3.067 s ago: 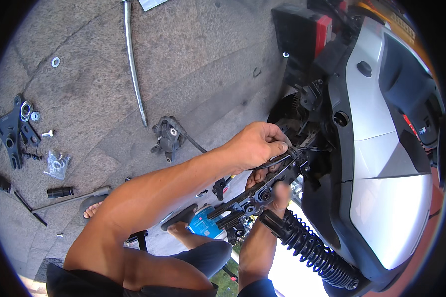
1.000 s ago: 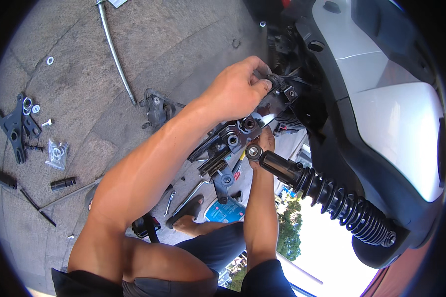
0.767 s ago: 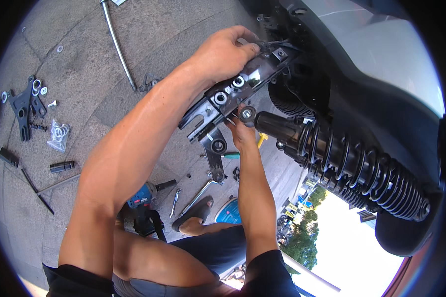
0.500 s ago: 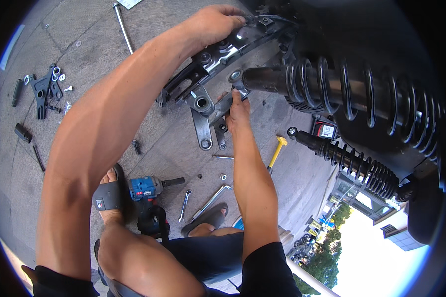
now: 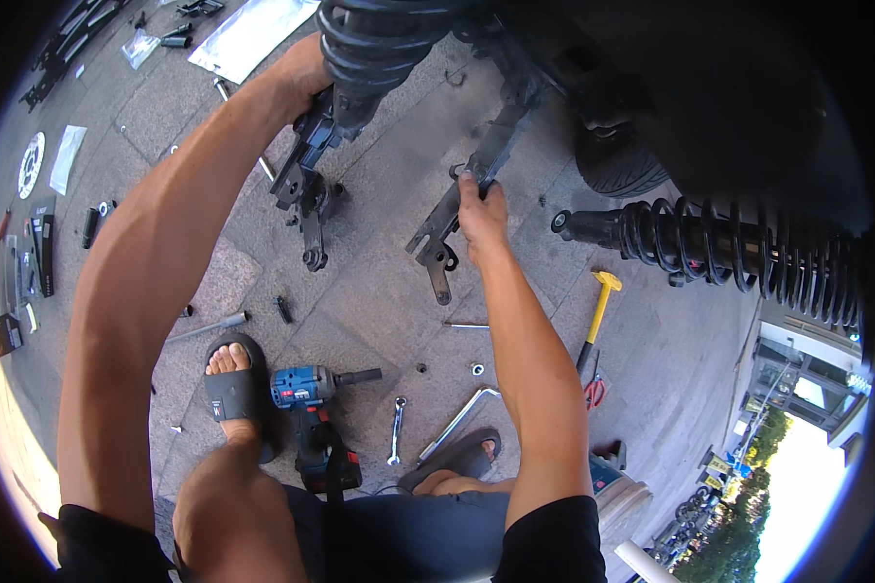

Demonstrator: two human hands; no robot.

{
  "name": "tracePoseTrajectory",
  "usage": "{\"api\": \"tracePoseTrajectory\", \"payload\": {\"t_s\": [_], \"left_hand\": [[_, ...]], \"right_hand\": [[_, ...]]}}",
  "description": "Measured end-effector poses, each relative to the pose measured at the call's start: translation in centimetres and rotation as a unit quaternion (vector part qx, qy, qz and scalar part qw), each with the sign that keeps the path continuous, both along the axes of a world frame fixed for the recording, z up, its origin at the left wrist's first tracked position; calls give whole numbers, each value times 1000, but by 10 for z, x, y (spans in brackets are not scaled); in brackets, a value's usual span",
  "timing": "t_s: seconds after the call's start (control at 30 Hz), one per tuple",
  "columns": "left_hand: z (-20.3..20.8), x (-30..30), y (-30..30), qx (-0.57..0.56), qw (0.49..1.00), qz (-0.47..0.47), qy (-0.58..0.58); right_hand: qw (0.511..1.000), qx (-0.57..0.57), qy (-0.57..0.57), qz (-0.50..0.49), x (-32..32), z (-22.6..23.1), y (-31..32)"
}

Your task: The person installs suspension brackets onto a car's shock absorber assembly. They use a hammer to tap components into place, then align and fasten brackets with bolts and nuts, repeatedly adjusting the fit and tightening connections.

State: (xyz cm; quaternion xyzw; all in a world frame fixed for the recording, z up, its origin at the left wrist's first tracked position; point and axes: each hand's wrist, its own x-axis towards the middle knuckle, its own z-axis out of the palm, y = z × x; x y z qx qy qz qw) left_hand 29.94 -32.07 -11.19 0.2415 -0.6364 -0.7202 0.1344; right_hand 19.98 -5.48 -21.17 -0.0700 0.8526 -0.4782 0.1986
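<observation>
My right hand [image 5: 483, 212] is closed round a black metal bar [image 5: 496, 141] that runs from the dark frame at the top. The thumb lies on top of it, and a bracket with a round hole hangs at its lower end. My left hand [image 5: 309, 66] is farther up and to the left, at a second black metal arm [image 5: 309, 144]. A black coil-spring shock absorber [image 5: 374, 44] hides its fingers. From this arm hangs a dark linkage [image 5: 313, 223] with a round eye at its lower end.
Another shock absorber [image 5: 690, 238] juts in from the right beside a tire [image 5: 617, 160]. On the paving lie a blue impact wrench [image 5: 301, 389], a combination wrench [image 5: 397, 428], a bent metal bar [image 5: 457, 425], a yellow hammer [image 5: 601, 301] and red-handled pliers [image 5: 595, 392]. Plastic bags and parts lie left.
The view has shifted, showing more ground at left. The two metal arms now appear farther apart, with my left hand behind the upper shock absorber. My right hand still grips metal.
</observation>
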Motion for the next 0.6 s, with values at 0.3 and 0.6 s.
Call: {"api": "tracePoseTrajectory", "payload": {"t_s": [0.3,0.6], "left_hand": [[14,-2,-4,-35,998,-11,-44],[18,1,-2,-39,997,-20,-61]], "right_hand": [[926,-175,333,-34,-30,101,-101],[908,-134,397,-19,-61,131,-157]]}}
